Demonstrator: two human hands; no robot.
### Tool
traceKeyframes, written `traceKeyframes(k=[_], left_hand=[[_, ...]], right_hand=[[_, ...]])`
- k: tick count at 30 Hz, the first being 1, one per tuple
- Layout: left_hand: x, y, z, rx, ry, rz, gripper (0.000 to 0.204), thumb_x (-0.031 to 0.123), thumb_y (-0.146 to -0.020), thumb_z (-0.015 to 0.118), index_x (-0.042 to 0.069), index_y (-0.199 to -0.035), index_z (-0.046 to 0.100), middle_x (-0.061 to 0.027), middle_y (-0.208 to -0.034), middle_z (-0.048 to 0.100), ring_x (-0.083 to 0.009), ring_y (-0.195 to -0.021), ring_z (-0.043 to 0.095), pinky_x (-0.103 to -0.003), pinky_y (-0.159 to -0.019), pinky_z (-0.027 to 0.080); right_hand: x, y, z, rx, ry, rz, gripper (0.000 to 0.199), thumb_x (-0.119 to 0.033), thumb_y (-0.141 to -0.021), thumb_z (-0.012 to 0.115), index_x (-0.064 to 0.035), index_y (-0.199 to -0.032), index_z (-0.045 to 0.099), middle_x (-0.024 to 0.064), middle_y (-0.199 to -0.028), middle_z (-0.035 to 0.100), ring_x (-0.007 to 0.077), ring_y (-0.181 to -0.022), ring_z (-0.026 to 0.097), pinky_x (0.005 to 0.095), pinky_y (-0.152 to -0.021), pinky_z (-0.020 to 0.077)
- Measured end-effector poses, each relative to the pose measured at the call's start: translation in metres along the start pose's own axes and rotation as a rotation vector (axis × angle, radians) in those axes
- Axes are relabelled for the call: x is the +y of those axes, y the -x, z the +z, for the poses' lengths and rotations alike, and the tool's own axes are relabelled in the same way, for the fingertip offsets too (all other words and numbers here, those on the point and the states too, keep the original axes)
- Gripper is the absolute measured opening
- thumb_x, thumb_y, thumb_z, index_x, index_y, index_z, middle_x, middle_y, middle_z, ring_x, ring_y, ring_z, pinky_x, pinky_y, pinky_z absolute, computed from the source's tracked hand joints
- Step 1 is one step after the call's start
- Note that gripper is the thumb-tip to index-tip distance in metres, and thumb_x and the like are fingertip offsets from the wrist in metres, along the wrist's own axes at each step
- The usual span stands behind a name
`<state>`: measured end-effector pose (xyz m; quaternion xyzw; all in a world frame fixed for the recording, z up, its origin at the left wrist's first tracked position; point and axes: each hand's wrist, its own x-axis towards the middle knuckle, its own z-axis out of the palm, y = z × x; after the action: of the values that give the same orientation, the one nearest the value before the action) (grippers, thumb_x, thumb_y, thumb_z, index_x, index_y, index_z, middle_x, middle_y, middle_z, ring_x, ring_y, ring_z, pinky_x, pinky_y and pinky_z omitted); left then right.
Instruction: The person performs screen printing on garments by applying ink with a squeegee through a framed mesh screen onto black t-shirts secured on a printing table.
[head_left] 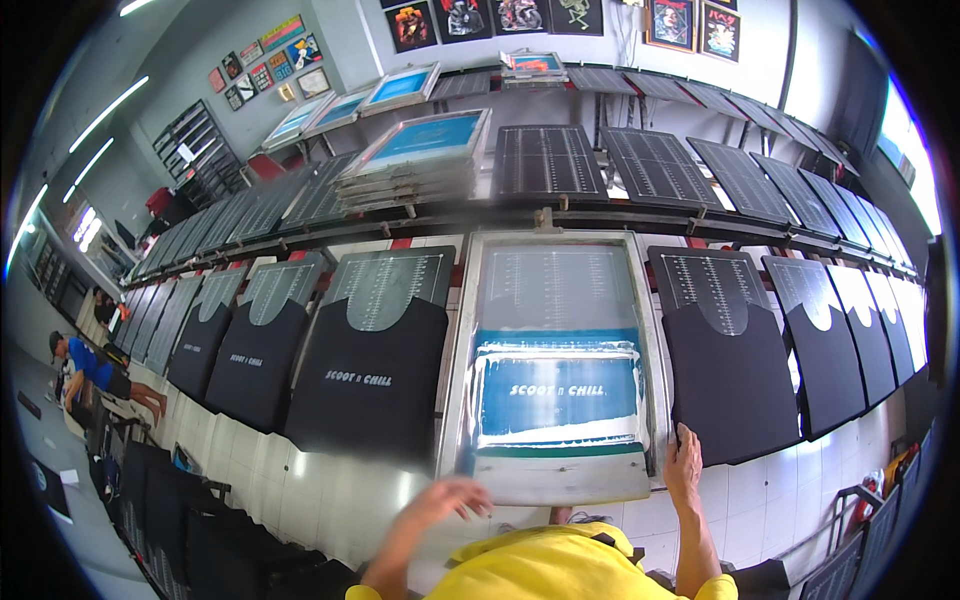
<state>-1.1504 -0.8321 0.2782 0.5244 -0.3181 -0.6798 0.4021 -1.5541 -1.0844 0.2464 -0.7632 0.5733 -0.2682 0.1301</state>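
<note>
A silk-screen printing frame with pale edges lies in front of me over a printing board. Its blue mesh carries white lettering, with white ink smeared around it. My left hand hovers by the frame's lower left corner, fingers spread and blurred, holding nothing visible. Beside the frame's lower right edge is my right hand, fingers extended upward; whether it touches the edge I cannot tell. To the right, a plain black T-shirt is stretched on a board. On the left, another black T-shirt bears white lettering.
More shirt-covered boards run along both sides of this row. Behind the rail stand bare boards and a stack of screen frames. Far left, a person in a blue shirt bends over. Dark folded fabric lies lower left.
</note>
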Motion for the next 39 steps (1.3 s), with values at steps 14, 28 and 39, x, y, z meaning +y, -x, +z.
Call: traceKeyframes(k=[14,28,39], left_hand=[[-0.064,-0.057,-0.080,0.992,-0.810,0.182,0.025,0.022,-0.092,0.066,0.002,-0.105,0.073,-0.0201,-0.094,0.072,-0.0337,-0.087,0.070,-0.040,-0.077,0.053],[-0.079,-0.060,-0.080,1.025,-0.864,0.408,0.025,0.014,-0.085,0.055,-0.004,-0.067,0.051,-0.0216,-0.061,0.052,-0.0282,-0.055,0.047,-0.047,-0.057,0.037],[-0.069,-0.041,-0.069,0.936,-0.706,0.133,0.033,0.024,-0.092,0.067,0.000,-0.114,0.071,-0.0226,-0.101,0.073,-0.0310,-0.093,0.072,-0.037,-0.083,0.054]], right_hand=[[0.055,0.003,0.079,0.111,-0.613,0.397,0.019,-0.002,-0.091,0.057,0.0002,-0.103,0.071,0.0074,-0.083,0.068,0.0120,-0.077,0.060,0.0291,-0.071,0.0485],[0.024,-0.004,0.045,0.076,-0.392,0.329,0.020,-0.008,-0.090,0.060,-0.0013,-0.106,0.071,0.0161,-0.087,0.072,0.0218,-0.077,0.068,0.0331,-0.072,0.0526],[0.052,-0.005,0.069,0.061,-0.527,0.340,0.030,-0.001,-0.092,0.052,0.0023,-0.118,0.066,0.0144,-0.107,0.073,0.0218,-0.099,0.069,0.0294,-0.090,0.0502]])
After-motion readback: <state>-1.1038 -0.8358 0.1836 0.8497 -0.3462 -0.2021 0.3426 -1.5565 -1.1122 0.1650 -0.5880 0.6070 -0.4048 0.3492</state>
